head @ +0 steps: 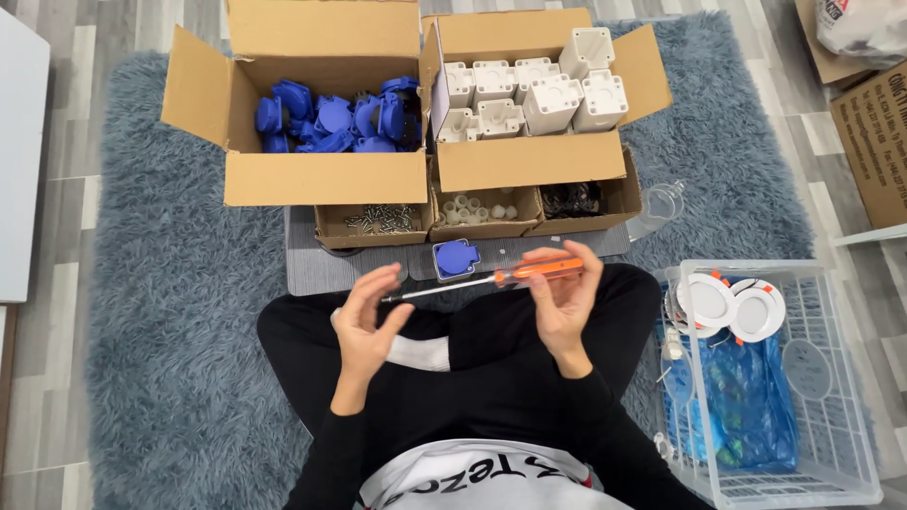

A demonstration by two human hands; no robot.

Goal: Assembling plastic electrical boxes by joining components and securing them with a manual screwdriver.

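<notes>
- Right hand — raised above the lap, palm turned inward, fingers curled round the orange handle of a screwdriver, grasping it; wrist bent, forearm in a black sleeve running down toward the body.
- Screwdriver — held roughly level, handle at the right, metal shaft pointing left, its tip ending just beside the left hand's fingertips.
- Left hand — lifted opposite the right, fingers loosely spread and half curled, holding nothing; whether a fingertip touches the shaft tip cannot be told.
- Blue socket cover — lying on the grey board just beyond the hands, apart from both.
- Left carton — flaps open, filled with blue plastic parts.
- Right carton — flaps open, holding white square housings.
- Three small boxes in a row before the cartons — screws, small white pieces, black pieces.
- White wire basket — on the person's right, holding round white lamps and a blue bag.
- Grey shaggy rug — under everything; the person sits cross-legged on it.
</notes>
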